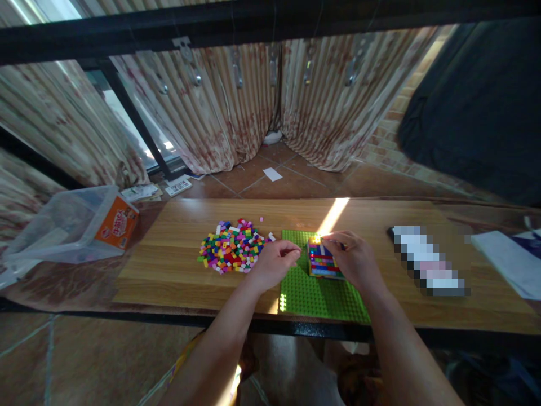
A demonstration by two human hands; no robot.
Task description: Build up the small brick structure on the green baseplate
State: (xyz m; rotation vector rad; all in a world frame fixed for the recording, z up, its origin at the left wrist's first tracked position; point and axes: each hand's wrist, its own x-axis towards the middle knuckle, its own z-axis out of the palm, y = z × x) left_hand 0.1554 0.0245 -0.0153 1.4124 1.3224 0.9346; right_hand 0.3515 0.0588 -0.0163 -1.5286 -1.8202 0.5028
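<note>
A green studded baseplate point(315, 296) lies on the wooden table, bearing a low block of toy bricks point(324, 264) in coloured rows: red, blue, purple and others. At the far edge of that block, my right hand point(353, 254) has its fingertips pinched together and covers its right part. Whatever sits between those fingertips is hidden. My left hand point(276, 262) hovers over the baseplate's left edge, its fingers curled and thumb against the forefinger; I cannot make out anything in it. Just left of it spreads a pile of loose toy bricks point(230, 248) in many colours.
At the table's left end is a clear plastic box point(67, 225) with an orange label. A blurred-out dark object point(426, 262) lies on the table point(169, 287) at right, with white papers point(507, 262) beyond. A black bar point(253, 22) crosses overhead before curtains point(203, 113).
</note>
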